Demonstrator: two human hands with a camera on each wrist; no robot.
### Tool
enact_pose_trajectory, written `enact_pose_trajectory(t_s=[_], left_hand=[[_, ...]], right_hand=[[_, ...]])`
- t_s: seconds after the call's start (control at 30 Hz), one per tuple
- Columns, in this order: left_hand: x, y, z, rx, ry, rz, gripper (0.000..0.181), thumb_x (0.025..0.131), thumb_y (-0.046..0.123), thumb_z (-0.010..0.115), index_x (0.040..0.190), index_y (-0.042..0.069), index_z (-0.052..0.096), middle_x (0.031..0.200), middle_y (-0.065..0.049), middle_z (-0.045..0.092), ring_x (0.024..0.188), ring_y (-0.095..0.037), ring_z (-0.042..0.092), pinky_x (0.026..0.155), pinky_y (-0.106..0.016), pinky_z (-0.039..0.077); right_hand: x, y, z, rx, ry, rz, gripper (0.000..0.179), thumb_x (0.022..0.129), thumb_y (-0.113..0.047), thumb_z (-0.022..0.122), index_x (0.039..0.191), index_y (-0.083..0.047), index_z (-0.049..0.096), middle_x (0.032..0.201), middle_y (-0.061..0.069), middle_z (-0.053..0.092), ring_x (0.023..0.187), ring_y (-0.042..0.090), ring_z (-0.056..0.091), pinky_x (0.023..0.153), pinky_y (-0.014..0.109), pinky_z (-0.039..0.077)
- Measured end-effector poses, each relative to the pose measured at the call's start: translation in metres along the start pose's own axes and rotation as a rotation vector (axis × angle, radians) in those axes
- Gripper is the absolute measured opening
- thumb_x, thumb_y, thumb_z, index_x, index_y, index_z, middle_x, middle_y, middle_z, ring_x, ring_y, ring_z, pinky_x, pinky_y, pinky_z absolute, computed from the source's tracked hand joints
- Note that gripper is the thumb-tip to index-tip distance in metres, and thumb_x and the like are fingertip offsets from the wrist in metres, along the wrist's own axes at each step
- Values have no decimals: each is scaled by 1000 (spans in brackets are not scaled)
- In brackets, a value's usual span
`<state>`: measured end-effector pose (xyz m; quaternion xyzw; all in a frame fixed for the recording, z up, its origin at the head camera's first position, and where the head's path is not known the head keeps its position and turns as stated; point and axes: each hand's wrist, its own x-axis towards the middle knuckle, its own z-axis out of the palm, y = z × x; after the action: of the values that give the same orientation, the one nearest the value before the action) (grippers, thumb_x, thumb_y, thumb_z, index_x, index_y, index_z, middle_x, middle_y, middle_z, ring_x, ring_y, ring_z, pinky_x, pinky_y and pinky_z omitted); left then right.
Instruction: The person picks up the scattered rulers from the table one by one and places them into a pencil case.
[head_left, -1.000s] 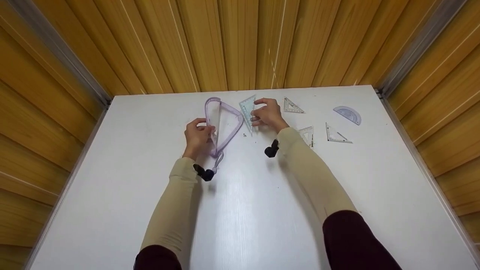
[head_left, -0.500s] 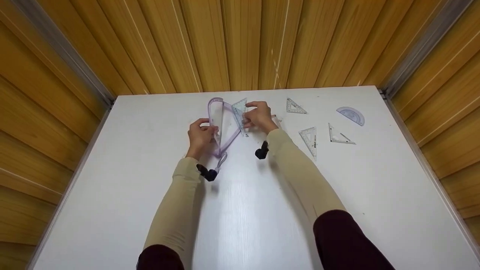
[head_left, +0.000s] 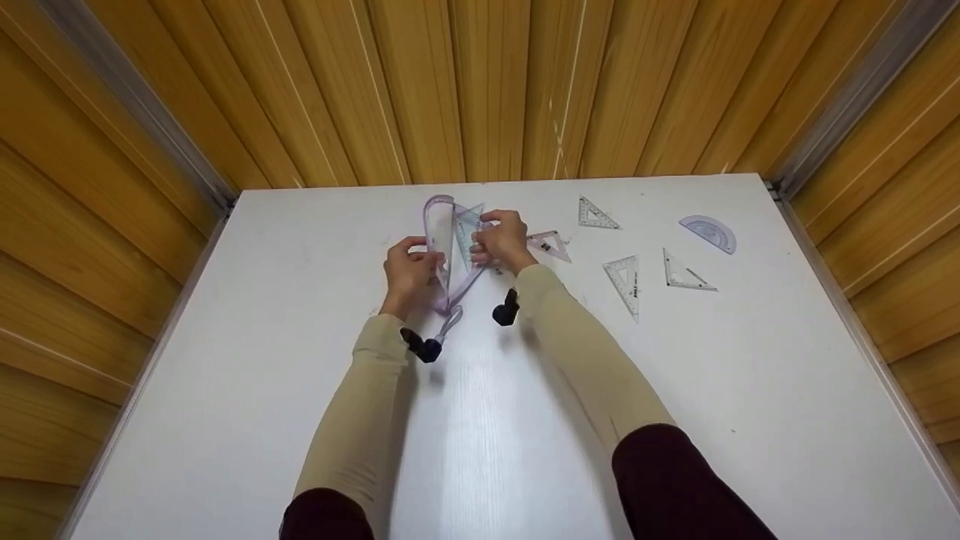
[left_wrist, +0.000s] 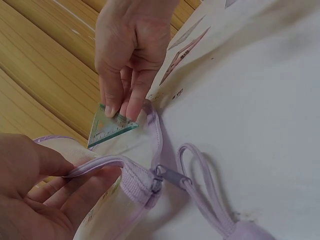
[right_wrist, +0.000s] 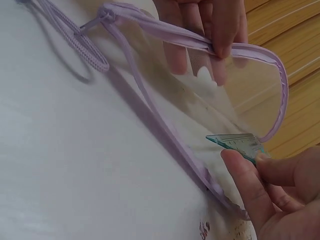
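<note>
A clear zip pouch with lilac edging stands with its mouth spread on the white table. My left hand pinches one lilac edge between thumb and fingers. My right hand pinches a teal-tinted transparent set square by one side. In the right wrist view the set square's pointed corner reaches over the pouch's opening, between the two lilac edges. A zip pull with a corded loop hangs from the near end of the pouch.
To the right lie a pinkish set square, clear set squares and a bluish protractor. A wood-patterned wall rises behind the table's far edge.
My right hand has carried the teal set square leftward from beside the pouch to over its opening. The left hand keeps hold of the edge. The pinkish set square has come into sight.
</note>
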<state>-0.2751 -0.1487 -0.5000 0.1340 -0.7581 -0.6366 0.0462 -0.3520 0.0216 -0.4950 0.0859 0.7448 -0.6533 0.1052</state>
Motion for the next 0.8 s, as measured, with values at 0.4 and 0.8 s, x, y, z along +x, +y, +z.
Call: enact_pose_trajectory(t_s=[0.4,0.8], left_hand=[[2,0,0,-42,-6,20,32,95,-2,63,126,-5,64,97,-20,76,68,-20,71,55,-25,56],[2,0,0,4,11,14,33,94,-2,63,127,-4,65,96,-18,77,67,-15,68,55,-24,53]], right_hand=[[-7,6,21,51,-13,-11,43,87,13,69,128,1,63,85,26,73,68,30,74,59,40,61],[-10,10,30,1,-25,11,43,88,13,69,128,2,61,85,25,74,70,34,75,60,41,61]])
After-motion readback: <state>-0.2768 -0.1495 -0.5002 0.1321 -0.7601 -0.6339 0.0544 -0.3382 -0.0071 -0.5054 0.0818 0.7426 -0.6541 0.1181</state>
